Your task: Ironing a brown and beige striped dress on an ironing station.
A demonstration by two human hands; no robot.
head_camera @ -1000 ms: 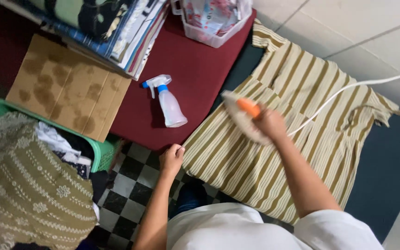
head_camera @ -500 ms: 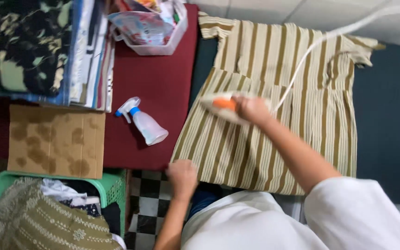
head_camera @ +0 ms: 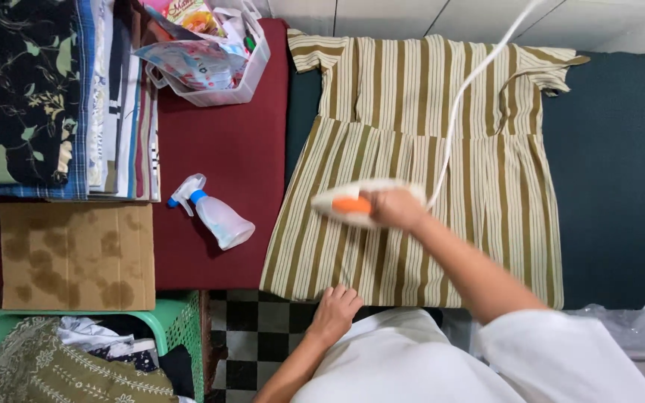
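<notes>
The right hand (head_camera: 397, 209) is wrapped around the handle of a white and orange iron (head_camera: 356, 203), which rests on the skirt of the striped dress (head_camera: 412, 164) with its long axis crosswise and its tip toward the dress's left edge. The dress lies flat on the dark counter (head_camera: 614, 172), collar at the far edge, hem at the near edge. The left hand (head_camera: 335, 310), fingers loosely curled and holding nothing, touches the hem just below the iron.

Evenly and softly lit from above, without glare or hard shadows. Brightest along the pale wall (head_camera: 412, 15) behind the striped dress (head_camera: 419, 172); dimmest at the lower left of the dress, under the table edge. Motion-blurred around the iron (head_camera: 356, 203) and the right hand (head_camera: 397, 209); sharp elsewhere, slightly bent toward the corners.
</notes>
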